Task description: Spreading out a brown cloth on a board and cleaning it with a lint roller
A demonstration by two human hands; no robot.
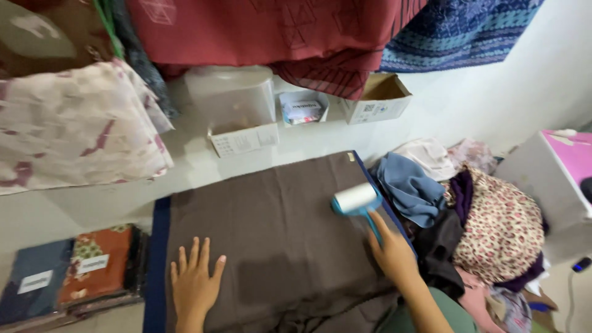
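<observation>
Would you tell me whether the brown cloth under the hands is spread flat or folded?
Spread flat: the brown cloth covers the board, left hand pressing it.

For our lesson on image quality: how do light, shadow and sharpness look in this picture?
Head view: soft, even light; a faint shadow beside the flat left hand on the brown cloth; the right hand and blue-handled white lint roller slightly blurred; edges bowed by the wide lens.

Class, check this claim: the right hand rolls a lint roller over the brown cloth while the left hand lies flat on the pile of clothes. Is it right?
Not quite. In the head view the left hand lies flat on the brown cloth, not on the pile of clothes. The right hand does hold the lint roller on that cloth.
</observation>
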